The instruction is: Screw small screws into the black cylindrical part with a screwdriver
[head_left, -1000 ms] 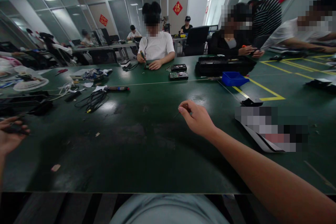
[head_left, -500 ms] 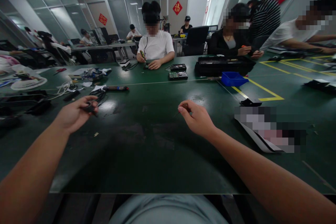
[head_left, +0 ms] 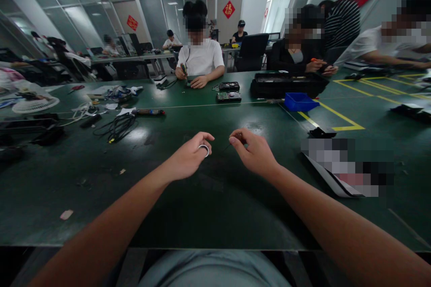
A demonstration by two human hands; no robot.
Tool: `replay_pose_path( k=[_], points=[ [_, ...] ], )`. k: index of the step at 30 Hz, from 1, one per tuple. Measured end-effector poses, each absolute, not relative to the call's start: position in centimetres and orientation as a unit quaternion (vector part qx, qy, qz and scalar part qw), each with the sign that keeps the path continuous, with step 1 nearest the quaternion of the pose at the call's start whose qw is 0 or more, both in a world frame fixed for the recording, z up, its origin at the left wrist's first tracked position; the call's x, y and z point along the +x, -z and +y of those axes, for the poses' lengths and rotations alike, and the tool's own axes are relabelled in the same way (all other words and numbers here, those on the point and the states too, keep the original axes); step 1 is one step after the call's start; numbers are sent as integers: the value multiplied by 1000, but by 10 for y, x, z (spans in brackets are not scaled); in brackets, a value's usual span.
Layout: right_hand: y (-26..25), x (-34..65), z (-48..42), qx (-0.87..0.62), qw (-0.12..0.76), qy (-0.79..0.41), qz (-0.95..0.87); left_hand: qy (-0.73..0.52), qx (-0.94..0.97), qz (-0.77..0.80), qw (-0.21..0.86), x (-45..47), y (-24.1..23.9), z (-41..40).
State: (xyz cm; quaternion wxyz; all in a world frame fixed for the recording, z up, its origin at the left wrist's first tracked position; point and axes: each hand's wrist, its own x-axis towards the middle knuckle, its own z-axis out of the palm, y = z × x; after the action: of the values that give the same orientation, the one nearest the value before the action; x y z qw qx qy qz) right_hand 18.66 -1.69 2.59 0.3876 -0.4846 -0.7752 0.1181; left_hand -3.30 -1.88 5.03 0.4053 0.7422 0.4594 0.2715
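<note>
My left hand (head_left: 188,157) is over the middle of the green table, its fingers curled around a small ring-shaped piece (head_left: 204,149) with a pale rim and a dark edge. I cannot make out its exact kind. To the right and a short gap away, my right hand (head_left: 252,150) is closed in a pinch. From its fingertips a thin, dark, pointed piece (head_left: 227,146) sticks out toward the left hand; the rest of it is hidden by the fingers. The two hands are apart, both above the tabletop (head_left: 208,206).
A pen-like tool (head_left: 149,112) and a coiled black cable (head_left: 118,128) lie to the left. Ahead are hard drives (head_left: 229,97), a blue bin (head_left: 301,102) and a black tray (head_left: 289,85). A co-worker (head_left: 201,58) sits opposite. A blurred-out flat item (head_left: 332,186) lies at right.
My left hand has moved right, from beside the coiled cable to the middle near my right hand, carrying the small piece. My right hand has stayed nearly in place.
</note>
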Motion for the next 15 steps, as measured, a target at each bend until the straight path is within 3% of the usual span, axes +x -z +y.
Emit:
replay_pose_path(
  k=[7,15],
  points=[
    [-27,185,-18,-482,389,-118,-776,-237,771,456,377,-11,-14,-23],
    [-28,184,-19,-480,384,-126,-778,-242,775,435,390,-16,-8,-18]
  ],
)
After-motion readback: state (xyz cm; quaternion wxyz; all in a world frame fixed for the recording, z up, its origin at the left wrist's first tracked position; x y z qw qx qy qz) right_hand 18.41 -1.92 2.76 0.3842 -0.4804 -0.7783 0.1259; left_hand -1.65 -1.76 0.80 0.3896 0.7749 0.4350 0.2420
